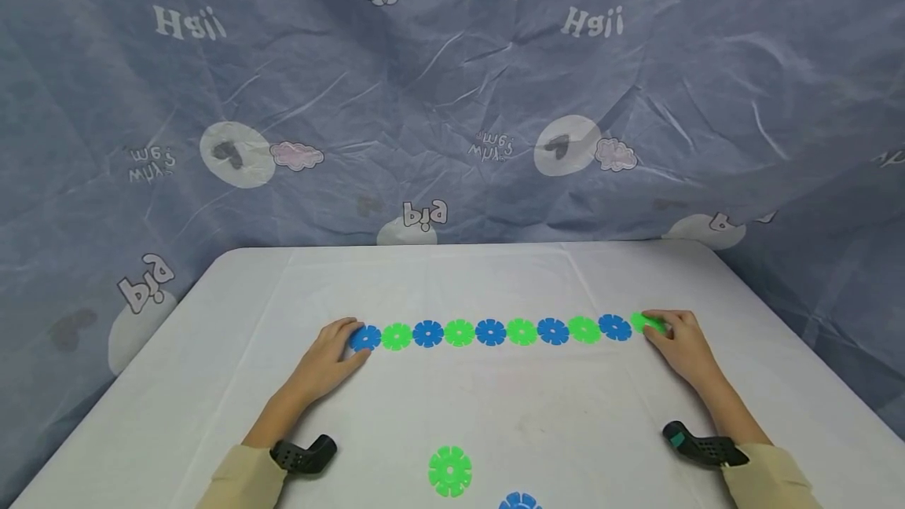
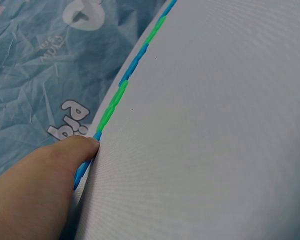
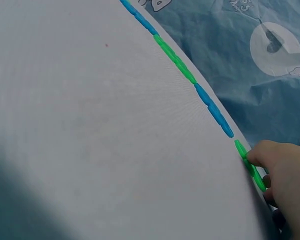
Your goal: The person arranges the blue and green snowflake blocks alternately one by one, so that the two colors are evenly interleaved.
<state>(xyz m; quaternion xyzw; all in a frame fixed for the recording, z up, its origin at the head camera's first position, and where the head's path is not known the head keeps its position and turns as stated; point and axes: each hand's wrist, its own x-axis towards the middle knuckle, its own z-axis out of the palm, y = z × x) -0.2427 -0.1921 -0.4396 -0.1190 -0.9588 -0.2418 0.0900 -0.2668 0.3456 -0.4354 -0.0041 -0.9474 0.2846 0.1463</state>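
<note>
Blue and green notched plastic discs lie flat in a long row across the table, colours alternating. At the row's left end, my left hand (image 1: 327, 357) holds a blue disc (image 1: 366, 338) between thumb and fingers; in the left wrist view the thumb (image 2: 82, 146) presses its near edge. My right hand (image 1: 684, 348) pinches a green disc (image 1: 646, 323) at the right end. The right wrist view shows a small gap between this green disc (image 3: 249, 166) and the neighbouring blue disc (image 3: 213, 111). Part of the held discs is hidden by the fingers.
Nearer the front lie a loose green disc (image 1: 449, 471) and a blue disc (image 1: 520, 501) cut off by the frame's lower edge. A white cloth covers the table (image 1: 551, 407). Behind it hangs a blue-grey printed curtain (image 1: 396, 100).
</note>
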